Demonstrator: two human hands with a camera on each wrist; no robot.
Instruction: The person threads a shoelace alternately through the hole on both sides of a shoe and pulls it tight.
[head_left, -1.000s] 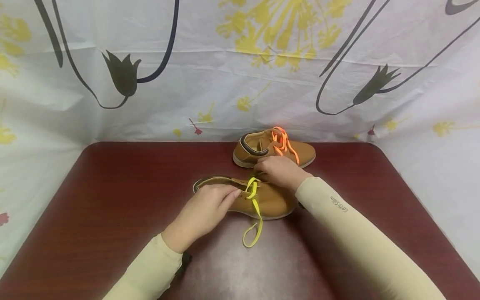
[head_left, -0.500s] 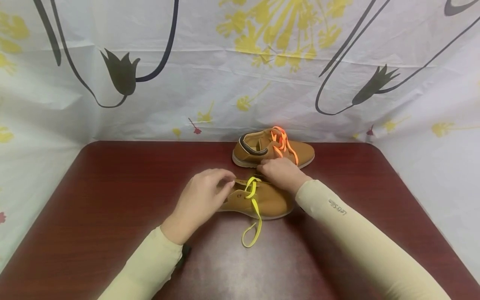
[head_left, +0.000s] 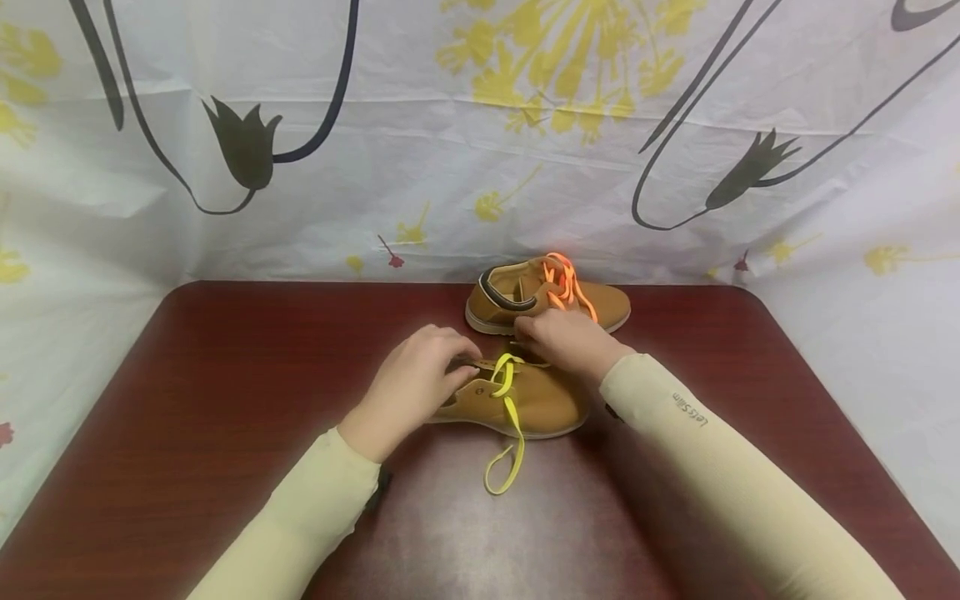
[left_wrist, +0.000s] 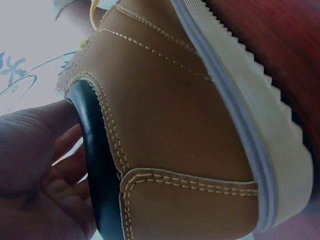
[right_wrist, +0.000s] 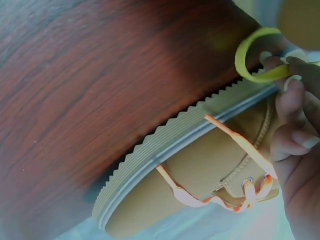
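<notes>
A tan lace-up shoe [head_left: 543, 404] lies on its sole near the table's middle, toe to the right. Its yellow shoelace [head_left: 513, 417] passes through the eyelets, and one end trails over the near side onto the table. My left hand [head_left: 416, 383] is over the shoe's opening, with thumb and forefinger pinching the upper by the tongue; the other fingers are past the dark collar [left_wrist: 95, 145] in the left wrist view. Beyond the shoe, my right hand [head_left: 566, 340] pinches the yellow shoelace's other end, which curls in a loop [right_wrist: 242, 57] in the right wrist view.
A matching tan shoe [head_left: 611, 304] with an orange shoelace [head_left: 567, 279] stands behind, close to my right hand. The dark red table [head_left: 300, 333] ends at a white patterned cloth [head_left: 450, 183] hanging at the back and sides.
My left hand has let go of the near eyelet flap, lifted, and moved farther over the opening to the tongue area. My right hand has barely shifted.
</notes>
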